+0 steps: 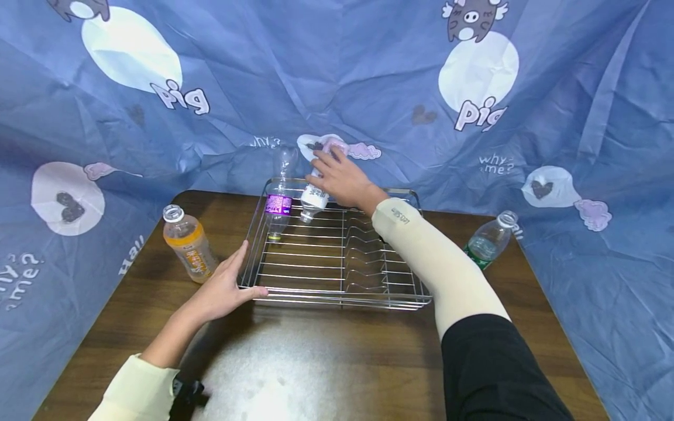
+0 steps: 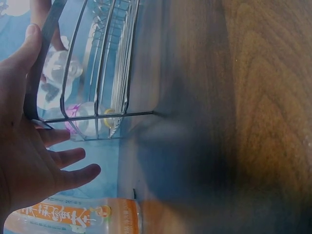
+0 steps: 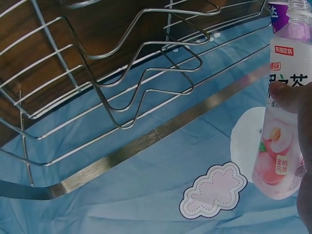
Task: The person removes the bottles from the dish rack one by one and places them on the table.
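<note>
My right hand [image 1: 342, 178] grips a plastic drink bottle [image 1: 315, 197] with a white, peach-printed label, its neck tilted down over the back of a wire dish rack [image 1: 341, 295]. In the right wrist view the thumb lies across the front of this peach bottle [image 3: 280, 156]. Beside it, a clear bottle with a purple label [image 1: 278, 204] stands neck down in the rack's back left part. My left hand [image 1: 223, 290] rests at the rack's front left corner, thumb on the rim, fingers spread and fairly straight along the outside [image 2: 29, 161].
An orange-labelled bottle [image 1: 191, 245] stands left of the rack, close to my left hand. On the right is a clear bottle with a green label [image 1: 488, 241]. Blue printed cloth [image 1: 337, 70] hangs behind the brown wooden table [image 1: 326, 345]. Wavy wire dividers [image 3: 141, 68] line the rack's right side.
</note>
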Tool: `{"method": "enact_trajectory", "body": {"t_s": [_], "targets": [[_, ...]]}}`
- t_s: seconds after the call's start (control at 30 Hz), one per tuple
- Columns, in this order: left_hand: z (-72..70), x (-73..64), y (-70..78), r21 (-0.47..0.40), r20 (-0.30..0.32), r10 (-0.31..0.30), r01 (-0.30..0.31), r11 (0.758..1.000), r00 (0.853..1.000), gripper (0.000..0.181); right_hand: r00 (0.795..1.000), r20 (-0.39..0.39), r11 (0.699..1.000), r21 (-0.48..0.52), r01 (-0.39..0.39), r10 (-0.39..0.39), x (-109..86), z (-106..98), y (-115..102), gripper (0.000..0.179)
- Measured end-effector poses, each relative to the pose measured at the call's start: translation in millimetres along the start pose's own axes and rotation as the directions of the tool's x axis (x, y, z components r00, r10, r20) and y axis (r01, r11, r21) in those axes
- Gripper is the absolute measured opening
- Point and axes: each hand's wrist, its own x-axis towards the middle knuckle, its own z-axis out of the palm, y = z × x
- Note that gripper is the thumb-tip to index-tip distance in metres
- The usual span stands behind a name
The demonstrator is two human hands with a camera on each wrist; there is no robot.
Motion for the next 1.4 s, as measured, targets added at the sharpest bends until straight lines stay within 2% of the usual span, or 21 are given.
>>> {"method": "enact_trajectory", "body": {"t_s": [0.47, 0.9, 1.17, 1.4], "targets": [[-1.3, 0.1, 2.4, 0.016, -0.002, 0.021, -0.021, 1.0, 1.0, 0.116, 1.0, -0.018, 1.0, 0.002, -0.011, 0.011, -8.0, 0, 6, 0.056], [-2.8, 2.6, 3.0, 0.016, 0.024, 0.026, -0.027, 1.0, 0.999, 0.116, 1.0, 0.005, 1.0, 0.003, -0.018, 0.018, -17.3, -6, 11, 0.059], [-4.3, 2.1, 2.2, 0.013, 0.035, 0.03, -0.03, 0.999, 0.999, 0.12, 0.999, -0.008, 0.999, -0.009, -0.031, 0.031, -23.9, -8, 17, 0.06], [-5.2, 3.0, 1.9, 0.015, 0.033, 0.041, -0.042, 0.999, 0.999, 0.121, 0.999, -0.021, 0.999, -0.004, -0.04, 0.04, -27.3, -11, 21, 0.068]]}}
